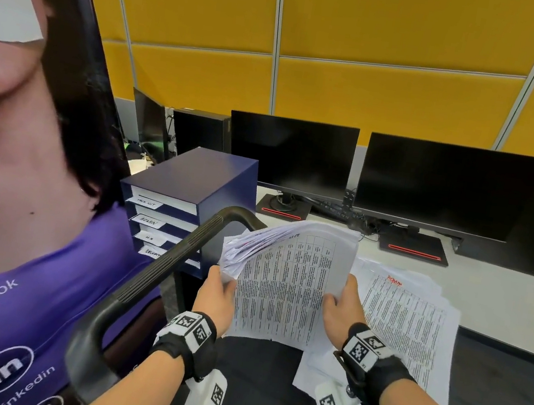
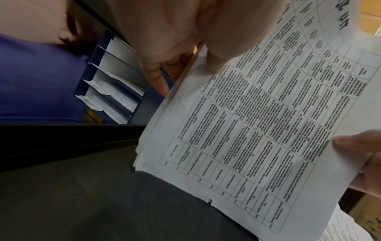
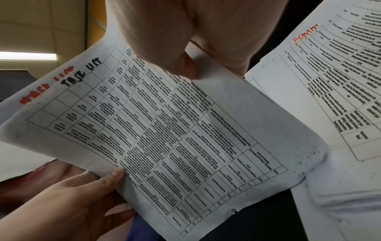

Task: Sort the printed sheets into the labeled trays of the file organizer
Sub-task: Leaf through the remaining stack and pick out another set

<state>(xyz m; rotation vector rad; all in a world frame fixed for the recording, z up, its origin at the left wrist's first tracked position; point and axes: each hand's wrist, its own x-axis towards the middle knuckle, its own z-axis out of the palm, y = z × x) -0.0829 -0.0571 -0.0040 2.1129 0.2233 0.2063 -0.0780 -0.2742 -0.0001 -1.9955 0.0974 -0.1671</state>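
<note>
I hold a thick stack of printed sheets [image 1: 286, 274] in the air in front of me. My left hand [image 1: 216, 290] grips its left edge, where the pages fan out. My right hand [image 1: 339, 301] pinches the right edge of the top sheet [image 3: 175, 130], a printed table hand-marked "TASK LIST". Both thumbs lie on the top sheet [image 2: 257, 130]. The navy file organizer [image 1: 191, 187] stands to the left on the desk, with several labeled trays [image 2: 115, 91]; some hold paper. A second pile of sheets [image 1: 405, 313], its top one marked "ADMIN" in red [image 3: 305, 35], lies on the desk at right.
A black chair arm [image 1: 177, 258] curves up between me and the organizer. Two dark monitors [image 1: 290, 153] [image 1: 448, 184] stand at the back of the white desk [image 1: 504, 300]. A banner with a printed person in purple [image 1: 16, 199] fills the left. Yellow wall panels are behind.
</note>
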